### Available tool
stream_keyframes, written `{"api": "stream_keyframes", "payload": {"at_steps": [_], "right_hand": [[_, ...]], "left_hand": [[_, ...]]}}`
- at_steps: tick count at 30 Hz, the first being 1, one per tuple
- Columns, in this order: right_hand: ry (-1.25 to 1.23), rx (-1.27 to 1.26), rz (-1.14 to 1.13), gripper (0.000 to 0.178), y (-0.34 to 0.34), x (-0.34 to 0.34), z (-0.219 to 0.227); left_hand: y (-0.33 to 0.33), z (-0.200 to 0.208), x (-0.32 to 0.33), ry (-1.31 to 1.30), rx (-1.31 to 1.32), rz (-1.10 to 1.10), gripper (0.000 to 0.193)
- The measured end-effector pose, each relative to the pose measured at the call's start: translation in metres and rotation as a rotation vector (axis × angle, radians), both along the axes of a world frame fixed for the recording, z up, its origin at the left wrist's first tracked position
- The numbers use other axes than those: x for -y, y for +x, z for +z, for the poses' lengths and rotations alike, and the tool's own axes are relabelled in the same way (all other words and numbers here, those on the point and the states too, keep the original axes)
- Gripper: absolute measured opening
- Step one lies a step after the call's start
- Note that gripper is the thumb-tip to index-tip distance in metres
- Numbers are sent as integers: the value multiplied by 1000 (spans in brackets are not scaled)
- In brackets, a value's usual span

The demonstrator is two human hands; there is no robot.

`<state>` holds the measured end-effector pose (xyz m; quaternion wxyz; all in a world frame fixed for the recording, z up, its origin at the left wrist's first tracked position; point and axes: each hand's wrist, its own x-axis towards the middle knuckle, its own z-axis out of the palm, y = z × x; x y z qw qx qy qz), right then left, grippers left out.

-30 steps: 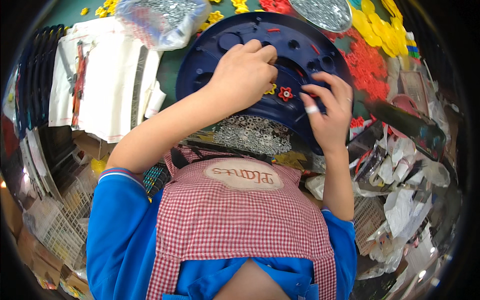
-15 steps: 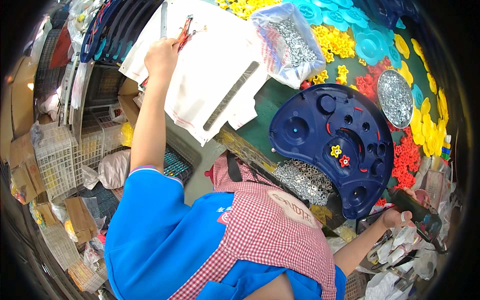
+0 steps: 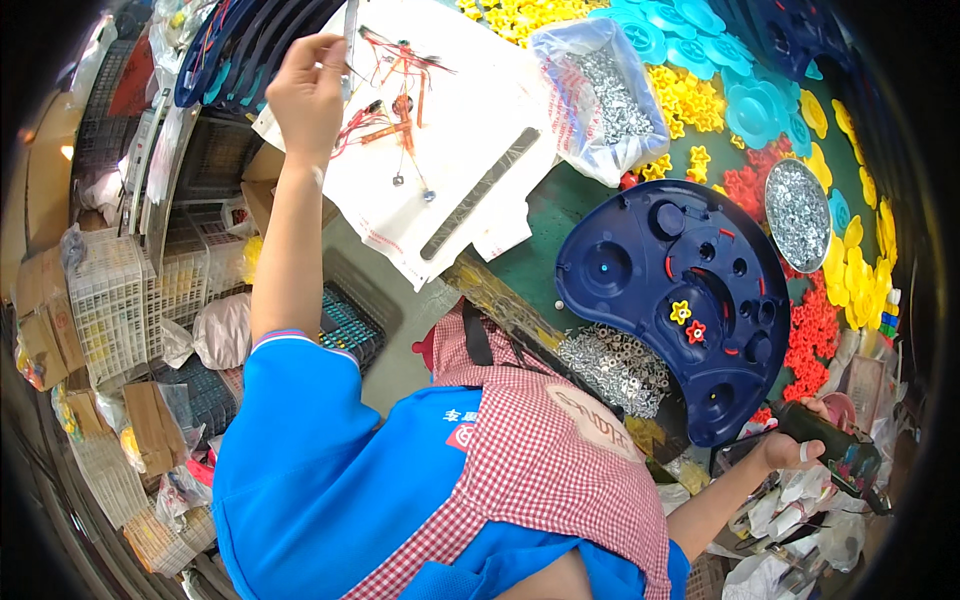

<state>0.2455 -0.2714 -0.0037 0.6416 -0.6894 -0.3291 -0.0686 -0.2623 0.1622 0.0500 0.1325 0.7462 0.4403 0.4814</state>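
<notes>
My left hand is over the left edge of a white sheet, thumb and forefinger apart, with nothing visible between them. A grey metal strip lies beside its fingertips. Several red and black wire bundles with small parts lie spread on the sheet. My right hand is closed around a dark green power tool, probably an electric screwdriver, at the lower right. Between my hands sits a dark blue curved plastic shell, with a yellow star and a red star in it.
A lined box of metal screws and a round dish of screws stand on the green table. Metal parts lie near its edge. Yellow stars, turquoise discs and red pieces are piled behind. Crates stand left.
My left hand has let go of the red wires and drawn back left; the wire bundles now lie spread on the sheet. The right hand still holds the tool. The view has shifted slightly.
</notes>
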Motion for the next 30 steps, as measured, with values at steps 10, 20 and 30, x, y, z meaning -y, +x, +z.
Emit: {"api": "stream_keyframes", "payload": {"at_steps": [10,20,30], "right_hand": [[11,58,22,80,-4,-4,-1],[-26,54,-6,85,0,-2,-1],[5,92,36,77,-11,-4,2]], "left_hand": [[-14,13,3,299,-637,183,30],[-29,-1,99,-74,-805,288,27],[-23,-45,5,135,-362,401,12]]}}
